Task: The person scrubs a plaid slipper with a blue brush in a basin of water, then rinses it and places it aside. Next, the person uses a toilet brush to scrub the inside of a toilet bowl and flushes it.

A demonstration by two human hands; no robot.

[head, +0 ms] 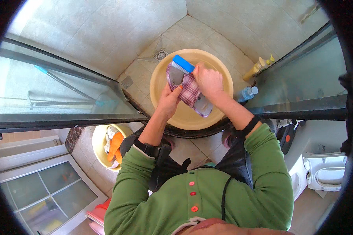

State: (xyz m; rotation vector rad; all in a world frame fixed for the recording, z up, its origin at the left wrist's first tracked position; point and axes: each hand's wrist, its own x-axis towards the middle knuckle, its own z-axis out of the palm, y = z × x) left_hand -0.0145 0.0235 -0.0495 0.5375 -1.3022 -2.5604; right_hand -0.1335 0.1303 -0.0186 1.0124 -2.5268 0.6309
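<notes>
Over a round cream plastic basin (226, 88), my left hand (171, 100) grips a plaid cloth slipper (190, 89) by its side, with the thumb on top. The slipper lies slanted, its grey insole showing at the upper left end and a pale grey part at the lower right end. My right hand (209, 79) is closed around a blue scrubbing brush (183, 63), whose white bristles touch the edge of the insole. The bottom of the basin is partly hidden by the slipper and my hands.
A floor drain (161, 55) lies beyond the basin. Yellow pump bottles (254, 70) and a clear blue bottle (247, 93) stand at right. Glass shower panels (300, 82) flank both sides. A yellow tub (98, 147) of orange and white items is at lower left, a toilet (325, 173) at lower right.
</notes>
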